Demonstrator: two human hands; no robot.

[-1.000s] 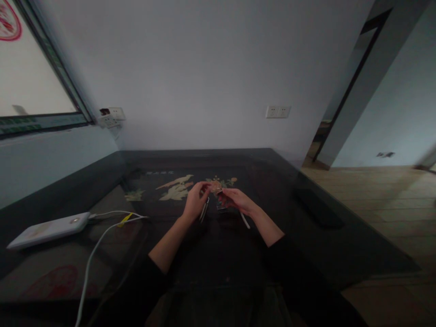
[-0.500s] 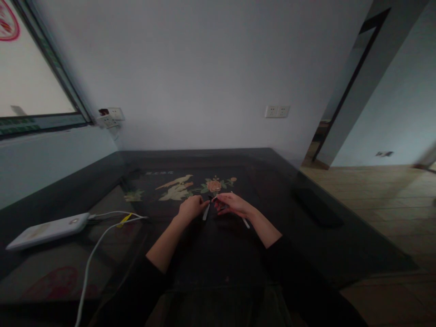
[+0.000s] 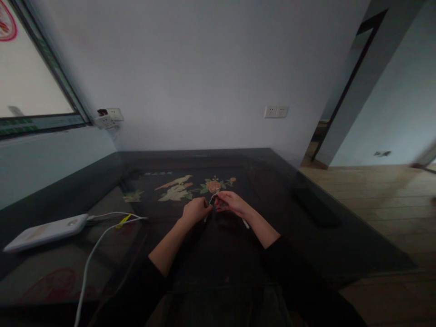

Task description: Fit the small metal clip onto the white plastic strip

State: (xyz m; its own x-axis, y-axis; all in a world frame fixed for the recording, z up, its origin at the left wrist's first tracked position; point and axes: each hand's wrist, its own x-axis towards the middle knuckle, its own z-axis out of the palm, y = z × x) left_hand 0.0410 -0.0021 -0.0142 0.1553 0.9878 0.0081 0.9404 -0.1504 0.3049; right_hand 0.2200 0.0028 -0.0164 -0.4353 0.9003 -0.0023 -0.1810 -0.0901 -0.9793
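Observation:
My left hand and my right hand meet over the middle of a dark table, fingertips pinched together on a small light thing too dim to name. A thin pale strip hangs below my left fingers. Another pale strip shows under my right wrist. Whether the two strips belong to one piece cannot be told in this light.
The tabletop carries an inlaid picture of birds and a flower. A white power bank lies at the left with white cables running toward me. Wall sockets sit behind the table. A doorway and wooden floor open at the right.
Both hands dropped from over the flower inlay toward the table and drew closer together; the pale strip in my left hand is now mostly covered by the fingers.

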